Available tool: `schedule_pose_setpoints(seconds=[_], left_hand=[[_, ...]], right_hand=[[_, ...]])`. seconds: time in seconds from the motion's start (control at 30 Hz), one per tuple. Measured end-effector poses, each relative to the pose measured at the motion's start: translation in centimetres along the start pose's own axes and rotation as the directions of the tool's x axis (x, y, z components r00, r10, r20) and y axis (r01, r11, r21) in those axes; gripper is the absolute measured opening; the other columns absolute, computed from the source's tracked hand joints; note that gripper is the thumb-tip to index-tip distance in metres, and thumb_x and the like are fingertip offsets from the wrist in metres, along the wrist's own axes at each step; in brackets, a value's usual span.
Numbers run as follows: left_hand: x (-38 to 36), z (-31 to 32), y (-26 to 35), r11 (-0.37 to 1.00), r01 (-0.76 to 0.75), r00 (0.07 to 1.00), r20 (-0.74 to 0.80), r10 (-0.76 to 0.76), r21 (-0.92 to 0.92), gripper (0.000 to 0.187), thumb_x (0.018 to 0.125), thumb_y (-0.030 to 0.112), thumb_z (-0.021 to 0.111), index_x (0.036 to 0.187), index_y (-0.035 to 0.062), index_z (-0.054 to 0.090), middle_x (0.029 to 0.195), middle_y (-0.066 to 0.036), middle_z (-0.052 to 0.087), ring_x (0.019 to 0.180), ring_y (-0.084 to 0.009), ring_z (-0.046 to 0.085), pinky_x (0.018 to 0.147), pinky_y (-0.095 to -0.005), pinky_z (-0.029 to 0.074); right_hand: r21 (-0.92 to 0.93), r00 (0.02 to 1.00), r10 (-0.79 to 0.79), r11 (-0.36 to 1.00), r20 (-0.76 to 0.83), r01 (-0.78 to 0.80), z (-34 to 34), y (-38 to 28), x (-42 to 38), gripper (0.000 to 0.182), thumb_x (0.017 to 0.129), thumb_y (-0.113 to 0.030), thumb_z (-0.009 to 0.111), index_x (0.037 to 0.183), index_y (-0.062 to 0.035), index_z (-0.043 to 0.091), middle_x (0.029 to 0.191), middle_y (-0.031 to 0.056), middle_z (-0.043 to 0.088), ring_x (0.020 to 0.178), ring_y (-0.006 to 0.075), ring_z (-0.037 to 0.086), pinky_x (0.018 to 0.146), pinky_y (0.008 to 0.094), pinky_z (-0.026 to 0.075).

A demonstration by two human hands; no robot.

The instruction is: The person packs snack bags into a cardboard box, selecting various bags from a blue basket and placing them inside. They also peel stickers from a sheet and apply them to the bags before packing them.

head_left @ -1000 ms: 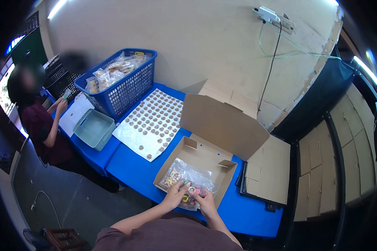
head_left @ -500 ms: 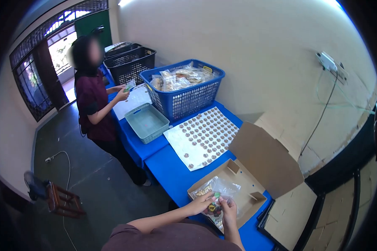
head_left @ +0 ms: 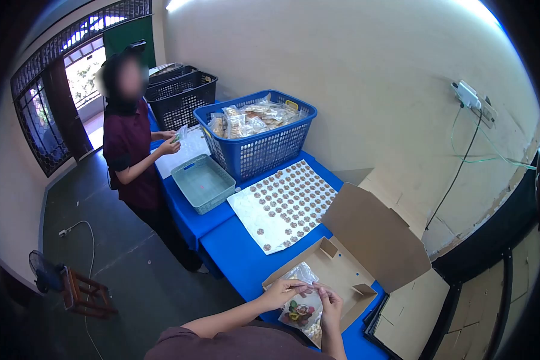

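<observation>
Both hands have lifted a clear bag of colourful items (head_left: pixel 302 311) slightly above the open cardboard box (head_left: pixel 342 273). Left hand (head_left: pixel 280 293) and right hand (head_left: pixel 330 300) each pinch its top edge, the bag hanging between and below them.

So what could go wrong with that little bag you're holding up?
Both hands, left hand and right hand, pinch only the top edge of the clear bag, so it might slip and drop. It hangs over the front edge of the cardboard box, which sits near the edge of the blue table, so a dropped bag might miss the box and land on the floor. The box's raised lid could get bumped.
</observation>
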State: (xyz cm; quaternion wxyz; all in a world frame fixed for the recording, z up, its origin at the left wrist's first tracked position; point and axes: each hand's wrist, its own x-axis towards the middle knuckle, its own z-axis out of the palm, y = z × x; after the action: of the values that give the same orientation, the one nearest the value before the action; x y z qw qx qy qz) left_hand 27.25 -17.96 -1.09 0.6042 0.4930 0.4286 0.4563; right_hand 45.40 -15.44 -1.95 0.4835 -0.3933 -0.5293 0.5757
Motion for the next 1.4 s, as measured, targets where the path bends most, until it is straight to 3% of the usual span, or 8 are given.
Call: schedule_pose_setpoints(seconds=[0.2,0.43,0.57,0.77,0.9,1.13,1.2,1.4], left_hand=[[1.1,-0.9,-1.1,0.975,-0.218,0.965,-0.136,0.223,0.052,0.039,0.098,0.024,0.046,0.130,0.0019,0.047,0.124,-0.012,0.056,0.114,-0.0163,0.052,0.096,-0.0299,0.042],[-0.1,1.8,0.7,0.944,-0.324,0.945,0.063,0.320,0.057,0.057,0.094,0.030,0.053,0.140,0.0034,0.034,0.144,-0.015,0.036,0.135,-0.0236,0.031,0.110,-0.0387,0.026],[0.0,1.2,0.7,0.933,-0.305,0.952,0.080,0.294,0.191,0.071,0.083,0.029,0.069,0.139,0.0019,0.035,0.143,-0.016,0.037,0.132,-0.0239,0.035,0.108,-0.0380,0.029],[0.1,0.3,0.2,0.972,-0.103,0.994,-0.018,0.109,0.210,0.037,0.082,0.024,0.071,0.108,-0.0006,0.063,0.102,-0.010,0.064,0.098,-0.0160,0.058,0.086,-0.0310,0.045],[0.5,-0.9,0.7,0.969,-0.141,0.990,0.010,0.142,0.204,0.028,0.090,0.027,0.061,0.103,0.0026,0.067,0.085,-0.007,0.067,0.081,-0.0091,0.058,0.071,-0.0272,0.047],[0.7,-3.2,-1.2,0.983,0.076,0.995,0.050,-0.085,0.165,0.031,0.094,0.022,0.054,0.118,0.0025,0.059,0.094,-0.009,0.064,0.077,-0.0146,0.058,0.072,-0.0280,0.047],[1.1,-3.0,-0.9,0.930,-0.332,0.907,-0.216,0.361,0.159,0.034,0.093,0.022,0.055,0.123,0.0039,0.055,0.113,-0.011,0.059,0.099,-0.0179,0.058,0.087,-0.0301,0.046],[0.8,-3.9,0.1,0.922,-0.257,0.959,-0.038,0.280,0.290,0.051,0.090,0.024,0.060,0.135,0.0062,0.043,0.136,-0.014,0.043,0.129,-0.0252,0.037,0.104,-0.0369,0.035]], right_hand=[[0.122,0.968,-0.008,0.992,-0.252,0.040,-0.6,0.3,0.1,0.035,0.097,-0.026,0.049,0.115,0.0011,0.061,0.109,0.0120,0.065,0.100,0.0194,0.060,0.090,0.0325,0.045],[-0.200,0.987,-0.155,0.969,-0.045,0.143,2.3,-0.6,-0.5,0.039,0.097,-0.026,0.046,0.125,0.0008,0.054,0.128,0.0144,0.050,0.121,0.0243,0.046,0.101,0.0357,0.036],[-0.305,0.979,-0.200,0.935,-0.034,0.180,2.6,-0.6,-0.3,0.040,0.093,-0.021,0.054,0.128,-0.0014,0.051,0.132,0.0109,0.044,0.122,0.0238,0.042,0.101,0.0357,0.035],[-0.092,0.979,-0.103,0.992,-0.178,0.087,2.0,-0.4,0.3,0.065,0.071,-0.011,0.079,0.127,-0.0017,0.049,0.131,0.0116,0.045,0.112,0.0219,0.049,0.095,0.0324,0.040],[0.035,0.996,0.092,0.995,0.007,-0.092,1.7,-0.4,0.1,0.026,0.081,-0.010,0.069,0.104,0.0020,0.066,0.126,0.0141,0.054,0.117,0.0243,0.050,0.099,0.0373,0.039],[-0.020,0.990,0.086,0.996,0.114,-0.084,0.8,0.5,0.7,0.032,0.097,-0.022,0.047,0.113,0.0012,0.062,0.122,0.0151,0.058,0.119,0.0258,0.050,0.101,0.0370,0.038],[0.179,0.986,0.159,0.973,-0.048,-0.148,1.2,0.4,1.0,0.042,0.098,-0.029,0.043,0.119,0.0057,0.055,0.119,0.0193,0.059,0.115,0.0271,0.053,0.100,0.0377,0.040],[0.057,0.997,-0.011,0.998,-0.082,0.016,2.5,1.2,1.3,0.047,0.100,-0.032,0.039,0.127,0.0061,0.049,0.127,0.0192,0.052,0.121,0.0278,0.048,0.103,0.0384,0.036]])
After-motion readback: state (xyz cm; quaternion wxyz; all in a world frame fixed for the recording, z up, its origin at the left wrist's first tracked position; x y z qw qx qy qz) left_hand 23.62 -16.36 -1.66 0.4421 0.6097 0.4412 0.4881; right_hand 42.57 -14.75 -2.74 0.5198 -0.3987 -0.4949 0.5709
